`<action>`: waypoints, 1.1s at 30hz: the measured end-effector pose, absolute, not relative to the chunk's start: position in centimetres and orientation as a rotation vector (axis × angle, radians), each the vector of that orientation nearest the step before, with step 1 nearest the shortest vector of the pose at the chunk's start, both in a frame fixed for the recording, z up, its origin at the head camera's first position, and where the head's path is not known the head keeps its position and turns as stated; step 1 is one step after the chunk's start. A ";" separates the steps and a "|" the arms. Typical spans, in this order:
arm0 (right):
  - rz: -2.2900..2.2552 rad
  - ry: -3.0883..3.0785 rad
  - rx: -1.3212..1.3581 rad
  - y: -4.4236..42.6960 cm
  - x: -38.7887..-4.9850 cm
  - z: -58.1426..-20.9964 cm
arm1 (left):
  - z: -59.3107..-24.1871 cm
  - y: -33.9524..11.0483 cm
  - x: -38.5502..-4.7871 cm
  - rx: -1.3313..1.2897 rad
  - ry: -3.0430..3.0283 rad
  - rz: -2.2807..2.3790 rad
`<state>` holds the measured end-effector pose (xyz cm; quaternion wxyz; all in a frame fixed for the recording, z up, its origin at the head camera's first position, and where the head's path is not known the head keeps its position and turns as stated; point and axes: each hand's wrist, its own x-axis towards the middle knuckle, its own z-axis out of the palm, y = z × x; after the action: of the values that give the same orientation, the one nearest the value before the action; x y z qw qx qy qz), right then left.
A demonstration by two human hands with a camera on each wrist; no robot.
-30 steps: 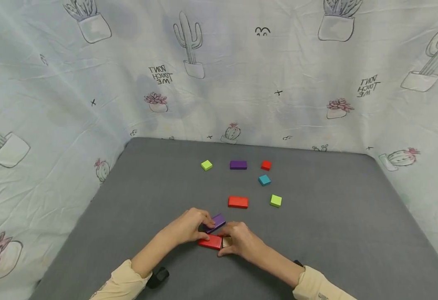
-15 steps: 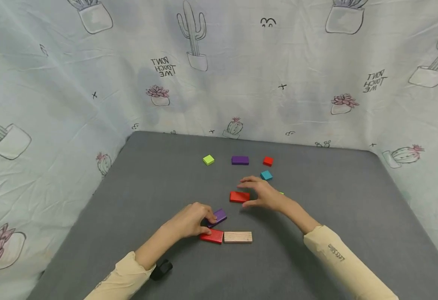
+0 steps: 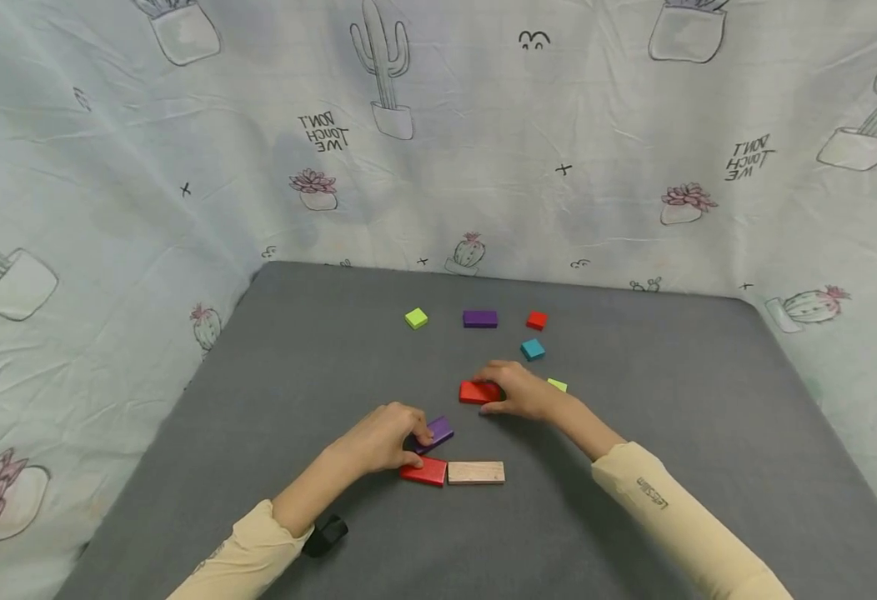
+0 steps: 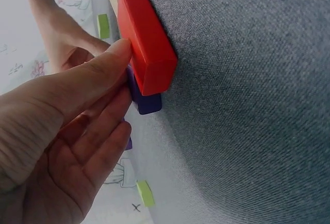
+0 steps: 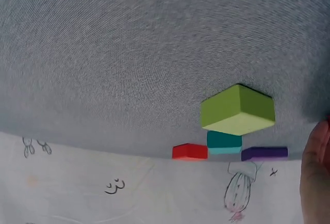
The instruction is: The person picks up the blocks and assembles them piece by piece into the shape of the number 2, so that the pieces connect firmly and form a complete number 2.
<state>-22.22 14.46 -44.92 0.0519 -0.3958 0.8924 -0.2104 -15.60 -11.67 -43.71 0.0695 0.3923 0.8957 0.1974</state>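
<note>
My left hand (image 3: 382, 440) lies over two blocks on the table, its thumb touching the near red block (image 3: 427, 472) and its fingertips on a tilted purple block (image 3: 440, 431). The left wrist view has the thumb against the red block (image 4: 144, 35), with the purple block (image 4: 147, 102) partly hidden behind. A plain wooden block (image 3: 476, 473) lies end to end with the red one. Farther back, my right hand (image 3: 521, 392) pinches another red block (image 3: 474, 392) between thumb and fingers. At the right wrist view's edge, part of this hand (image 5: 315, 177) shows.
Behind the right hand lie a teal block (image 3: 533, 350), a small red block (image 3: 537, 320), a purple block (image 3: 480, 319) and a green block (image 3: 416, 318). Another green block (image 3: 557, 385) sits beside the right hand. Patterned cloth (image 3: 438, 167) hangs around the grey table (image 3: 318, 350).
My right hand left the wooden block, moved back to the farther red block, and has closed its fingers on it. The left hand stays at the near red and purple blocks.
</note>
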 end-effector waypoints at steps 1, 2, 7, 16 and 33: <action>-0.638 2.722 -1.221 14.4 -22.2 -44.9 | -43.6 -11.7 -15.6 1.181 2.698 0.591; -0.635 2.727 -1.233 14.4 -22.2 -45.0 | -43.6 -11.7 -15.7 1.183 2.698 0.589; -0.573 2.750 -1.272 14.0 -22.6 -44.9 | -43.4 -11.5 -15.9 1.206 2.697 0.565; -0.510 2.616 -1.434 14.1 -24.0 -43.5 | -43.3 -11.5 -15.8 1.171 2.692 0.582; -0.518 2.488 -1.540 13.0 -21.8 -41.8 | -43.1 -11.4 -15.8 1.143 2.683 0.553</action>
<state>-21.82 12.97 -41.82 0.0853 -0.5163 0.8343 -0.1736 -15.77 -11.42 -43.06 0.0862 0.3837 0.9005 0.1857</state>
